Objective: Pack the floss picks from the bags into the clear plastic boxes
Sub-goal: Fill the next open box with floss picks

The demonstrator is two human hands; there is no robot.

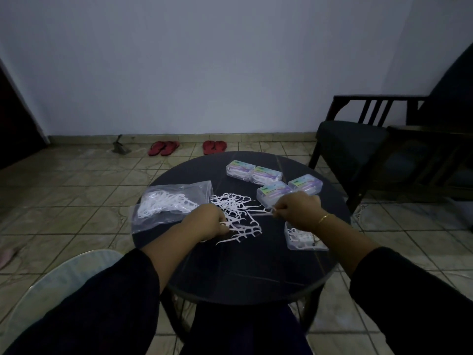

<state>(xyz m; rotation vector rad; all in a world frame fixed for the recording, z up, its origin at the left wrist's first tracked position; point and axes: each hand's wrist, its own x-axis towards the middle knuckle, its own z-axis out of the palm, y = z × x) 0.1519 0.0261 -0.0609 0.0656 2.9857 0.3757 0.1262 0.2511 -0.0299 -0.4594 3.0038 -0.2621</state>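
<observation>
The left hand [204, 221] pinches a white plastic floss pick [226, 224] at the near edge of the loose white pile of floss picks [238, 211], while the right hand [297, 210] pinches what looks like another thin pick. The open clear plastic box [303, 239], long axis roughly three-to-nine, lies just under the right wrist at five o'clock from that hand, so the right is nearer. Four closed clear boxes with pastel labels [271, 179] sit at twelve o'clock, their print too small to read; the clear plastic bag of picks [166, 203] lies at nine.
</observation>
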